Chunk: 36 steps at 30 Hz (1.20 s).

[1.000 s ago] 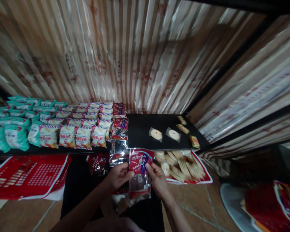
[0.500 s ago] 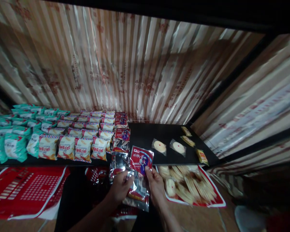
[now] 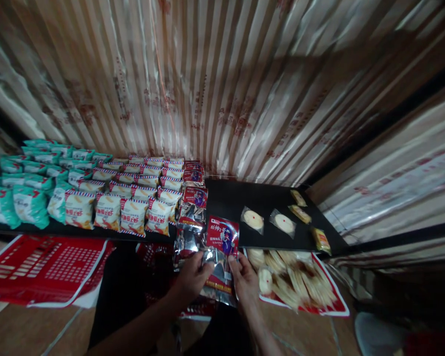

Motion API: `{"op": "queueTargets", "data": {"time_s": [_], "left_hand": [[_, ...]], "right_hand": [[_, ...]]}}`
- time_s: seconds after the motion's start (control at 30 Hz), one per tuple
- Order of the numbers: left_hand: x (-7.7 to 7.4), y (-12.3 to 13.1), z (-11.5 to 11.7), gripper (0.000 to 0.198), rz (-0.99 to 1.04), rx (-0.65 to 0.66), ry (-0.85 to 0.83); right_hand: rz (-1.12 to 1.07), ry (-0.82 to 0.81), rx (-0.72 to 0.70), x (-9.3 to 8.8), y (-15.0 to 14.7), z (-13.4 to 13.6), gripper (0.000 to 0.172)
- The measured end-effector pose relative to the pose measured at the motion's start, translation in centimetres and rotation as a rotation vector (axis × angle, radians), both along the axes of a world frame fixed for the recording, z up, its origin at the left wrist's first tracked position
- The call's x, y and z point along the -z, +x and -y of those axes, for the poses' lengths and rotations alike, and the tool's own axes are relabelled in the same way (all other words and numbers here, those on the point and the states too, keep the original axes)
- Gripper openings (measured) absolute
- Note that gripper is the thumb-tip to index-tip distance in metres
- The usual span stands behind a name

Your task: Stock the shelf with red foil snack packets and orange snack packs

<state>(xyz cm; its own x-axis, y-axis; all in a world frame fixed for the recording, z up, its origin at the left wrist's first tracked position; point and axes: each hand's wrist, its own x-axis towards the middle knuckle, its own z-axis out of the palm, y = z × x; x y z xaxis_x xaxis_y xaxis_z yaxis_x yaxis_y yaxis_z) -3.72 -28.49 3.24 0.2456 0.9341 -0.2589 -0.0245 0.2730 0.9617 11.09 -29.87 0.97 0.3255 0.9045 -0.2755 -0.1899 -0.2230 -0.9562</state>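
Note:
Between my two hands is a shiny red and silver snack packet [image 3: 223,237], held upright in front of the shelf's front edge. My right hand [image 3: 244,282] is closed on its right side, thumb on the front. With fingers closed, my left hand [image 3: 193,277] grips the packet's left edge. Just behind my left hand, a similar silver packet [image 3: 187,244] overhangs the shelf edge. More red and silver packets [image 3: 193,200] run back from there in a column. Whether a second packet lies behind the held one, I cannot tell.
Left on the black shelf [image 3: 226,198] stand rows of white-and-orange snack bags [image 3: 133,215] and teal bags [image 3: 31,205]. Two round wrapped crackers [image 3: 252,220] and several yellow packets [image 3: 321,241] lie to the right. Below are red baskets [image 3: 55,272], one holding wrapped crackers [image 3: 292,282].
The view has shifted, so the shelf goods appear higher and slightly right. The held packet stands more upright, and both hands still grip it.

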Motion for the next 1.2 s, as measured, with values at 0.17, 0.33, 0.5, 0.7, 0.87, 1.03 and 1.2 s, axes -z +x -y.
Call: {"op": "queueTargets", "data": {"time_s": [0.17, 0.33, 0.5, 0.7, 0.87, 1.03, 1.2], "left_hand": [[0.9, 0.7, 1.6, 0.036, 0.049, 0.028, -0.101], [0.9, -0.4, 1.6, 0.029, -0.032, -0.048, -0.093], [0.0, -2.4, 0.4, 0.019, -0.197, -0.123, -0.082], [-0.3, -3.7, -0.6, 0.024, -0.214, -0.174, -0.083], [-0.6, -3.6, -0.6, 0.024, -0.212, -0.171, -0.077], [-0.2, -3.5, -0.5, 0.034, -0.269, -0.202, -0.096], [0.6, -4.3, -0.4, 0.043, -0.331, -0.182, -0.039]], "right_hand": [[-0.001, -0.038, 0.035, -0.8, -0.1, -0.2, 0.047], [0.052, 0.008, -0.035, -0.7, -1.1, -1.2, 0.047], [0.184, 0.068, -0.149, 0.0, -2.6, -3.0, 0.047], [0.204, 0.113, -0.14, 0.4, -3.8, -4.6, 0.044], [0.114, 0.122, -0.135, 0.1, -3.9, -5.2, 0.042], [0.173, 0.125, -0.131, 0.7, -4.2, -5.7, 0.046], [0.312, 0.137, -0.126, 1.6, -4.7, -6.0, 0.048]]}}
